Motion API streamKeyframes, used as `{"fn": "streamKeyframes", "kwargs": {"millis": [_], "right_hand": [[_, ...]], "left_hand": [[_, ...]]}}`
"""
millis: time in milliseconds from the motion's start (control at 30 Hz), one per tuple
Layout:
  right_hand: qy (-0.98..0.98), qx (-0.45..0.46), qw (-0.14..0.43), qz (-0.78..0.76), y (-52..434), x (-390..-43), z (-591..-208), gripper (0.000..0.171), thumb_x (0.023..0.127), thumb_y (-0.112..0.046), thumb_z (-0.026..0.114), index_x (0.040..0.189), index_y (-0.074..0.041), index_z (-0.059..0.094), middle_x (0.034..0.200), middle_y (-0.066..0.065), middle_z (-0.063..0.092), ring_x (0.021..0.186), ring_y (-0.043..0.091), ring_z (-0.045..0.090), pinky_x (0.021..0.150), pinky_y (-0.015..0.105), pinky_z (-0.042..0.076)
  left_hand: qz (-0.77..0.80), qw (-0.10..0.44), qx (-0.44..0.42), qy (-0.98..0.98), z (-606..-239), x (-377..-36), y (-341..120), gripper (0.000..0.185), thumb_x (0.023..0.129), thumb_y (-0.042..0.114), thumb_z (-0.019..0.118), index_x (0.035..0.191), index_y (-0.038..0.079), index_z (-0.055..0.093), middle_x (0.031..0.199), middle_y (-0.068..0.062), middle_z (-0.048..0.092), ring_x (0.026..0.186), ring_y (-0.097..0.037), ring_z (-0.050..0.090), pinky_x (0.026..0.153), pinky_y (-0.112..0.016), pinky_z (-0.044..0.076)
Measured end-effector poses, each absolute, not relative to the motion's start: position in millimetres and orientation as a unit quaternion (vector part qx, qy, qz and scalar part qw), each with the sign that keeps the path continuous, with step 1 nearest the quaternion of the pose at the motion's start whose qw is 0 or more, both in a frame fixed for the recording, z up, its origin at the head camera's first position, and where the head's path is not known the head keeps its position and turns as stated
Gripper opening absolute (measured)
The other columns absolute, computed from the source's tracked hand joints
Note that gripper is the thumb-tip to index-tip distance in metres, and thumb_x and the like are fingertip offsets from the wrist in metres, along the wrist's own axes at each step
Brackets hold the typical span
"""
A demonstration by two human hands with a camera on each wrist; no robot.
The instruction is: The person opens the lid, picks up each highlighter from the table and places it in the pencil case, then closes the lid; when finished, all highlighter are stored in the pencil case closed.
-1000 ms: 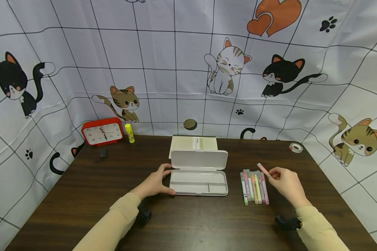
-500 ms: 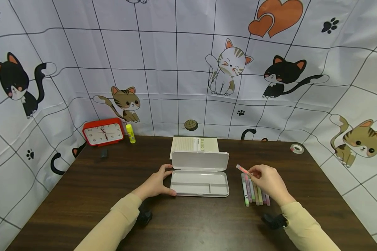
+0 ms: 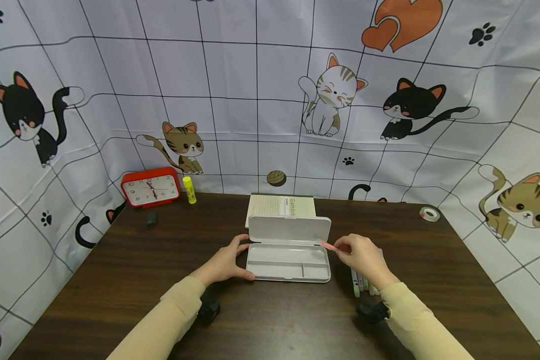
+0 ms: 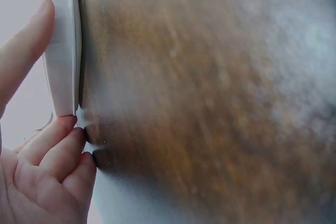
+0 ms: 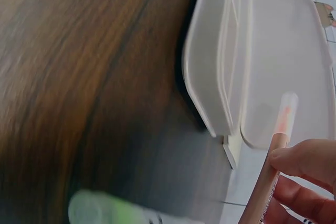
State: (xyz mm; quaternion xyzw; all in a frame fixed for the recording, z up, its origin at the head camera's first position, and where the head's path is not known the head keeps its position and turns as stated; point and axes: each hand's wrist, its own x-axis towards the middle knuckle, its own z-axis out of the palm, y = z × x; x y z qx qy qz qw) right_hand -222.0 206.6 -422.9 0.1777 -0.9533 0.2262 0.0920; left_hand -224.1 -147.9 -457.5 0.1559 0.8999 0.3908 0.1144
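Left hand, head view: I have the left hand point(image 3: 225, 259) gripping the left end of the pencil case point(image 3: 278, 254), thumb at the near corner, fingers at the far one.
Right hand, head view: I read the right hand point(image 3: 360, 256) as narrow, pinching a coral-tipped marker point(image 3: 328, 245) at the case's right end.
Marker row, head view: the other markers point(image 3: 356, 286) lie on the table point(image 3: 288, 320) right of the case; the right hand hides most of them.
Pencil case, head view: lid point(image 3: 289, 228) raised; one long rear compartment, two front ones parted by a divider point(image 3: 303, 270).
Left hand, left wrist view: thumb against the case wall, fingers curled at its corner; I see the table blurred and the case cut off above.
Right hand, right wrist view: thumb and fingers pinch the marker barrel; the hand is cut off at right.
Marker tip, right wrist view: it overlaps the lid; I cannot tell whether they touch.
Green-ended marker point(image 5: 123, 212), right wrist view: blurred, cut off below.
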Motion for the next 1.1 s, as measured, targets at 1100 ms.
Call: {"fn": "streamKeyframes", "kwargs": {"millis": [1100], "right_hand": [[-0.946,0.254,0.099,0.173,122.2,-245.8,-435.6,0.007,0.076,-0.012,0.078,0.076,-0.016,0.073,0.068,-0.007,0.057,0.063,0.006,0.049,0.056,0.026,0.043]], "left_hand": [[0.393,0.111,0.15,0.9,-456.4,-222.3,-147.1,0.105,0.066,0.028,0.088,0.146,0.005,0.024,0.142,-0.014,0.047,0.135,-0.033,0.037,0.108,-0.051,0.03]]}}
